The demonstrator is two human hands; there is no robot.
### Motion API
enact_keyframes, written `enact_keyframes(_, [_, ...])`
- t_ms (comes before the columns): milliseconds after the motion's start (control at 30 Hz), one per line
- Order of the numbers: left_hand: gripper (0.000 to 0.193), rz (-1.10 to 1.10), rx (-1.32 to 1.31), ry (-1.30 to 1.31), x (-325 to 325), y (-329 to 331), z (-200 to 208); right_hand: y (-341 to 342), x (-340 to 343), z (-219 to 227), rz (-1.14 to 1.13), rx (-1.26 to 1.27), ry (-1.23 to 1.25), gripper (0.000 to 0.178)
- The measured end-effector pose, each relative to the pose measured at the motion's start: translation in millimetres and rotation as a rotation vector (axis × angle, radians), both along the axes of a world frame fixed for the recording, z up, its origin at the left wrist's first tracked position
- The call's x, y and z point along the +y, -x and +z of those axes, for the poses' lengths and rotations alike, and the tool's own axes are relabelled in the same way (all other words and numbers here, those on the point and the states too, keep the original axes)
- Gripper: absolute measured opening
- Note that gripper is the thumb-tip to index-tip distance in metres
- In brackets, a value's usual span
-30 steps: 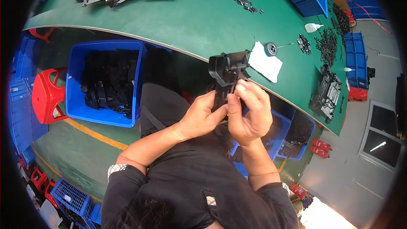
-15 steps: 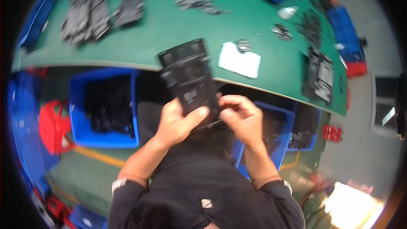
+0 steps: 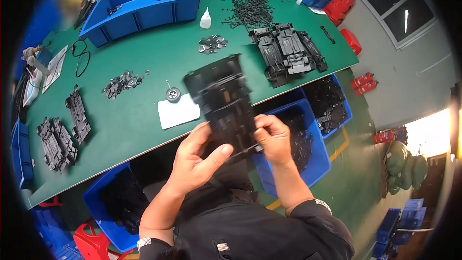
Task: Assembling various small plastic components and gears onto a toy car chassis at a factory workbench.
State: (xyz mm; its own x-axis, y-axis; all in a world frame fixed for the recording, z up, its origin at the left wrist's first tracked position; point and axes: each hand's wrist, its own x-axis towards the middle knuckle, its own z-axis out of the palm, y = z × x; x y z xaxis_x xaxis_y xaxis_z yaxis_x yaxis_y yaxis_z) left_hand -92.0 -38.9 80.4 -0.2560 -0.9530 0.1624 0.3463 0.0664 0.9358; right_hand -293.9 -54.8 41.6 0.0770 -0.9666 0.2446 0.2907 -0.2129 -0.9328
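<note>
Two grips, the left hand (image 3: pixel 195 163) cradling the near left corner, thumb spread, and the right hand (image 3: pixel 275 140) pinching the near right edge, hold a black chassis plate (image 3: pixel 226 108), its long axis running far and slightly left toward the green worktable (image 3: pixel 130 130).

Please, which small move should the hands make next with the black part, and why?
Probably steady the black part with the left hand and feel along its edge with the right hand: the left hand already supports its lower left side, while the right hand's curled fingers are at its lower right edge.
</note>
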Motion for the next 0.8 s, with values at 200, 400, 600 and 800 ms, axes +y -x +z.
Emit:
enact_keyframes(200, [0.020,0.114,-0.164,0.150,-9.4,17.9,-12.8,22.1,-8.0,-22.9,0.009,-0.087,0.020,0.013])
enact_keyframes(400, [0.021,0.080,-0.211,0.070,-5.6,21.1,-25.2,30.0,-2.2,-41.7,-0.034,-0.033,-0.035,0.015])
enact_keyframes(600, [0.022,0.025,-0.167,-0.103,-3.5,22.3,-35.1,35.8,0.8,-49.9,-0.090,0.064,0.014,0.015])
enact_keyframes(800, [0.026,0.023,-0.065,-0.120,-7.3,28.3,-51.8,36.6,0.5,-48.3,-0.129,0.097,0.055,0.013])
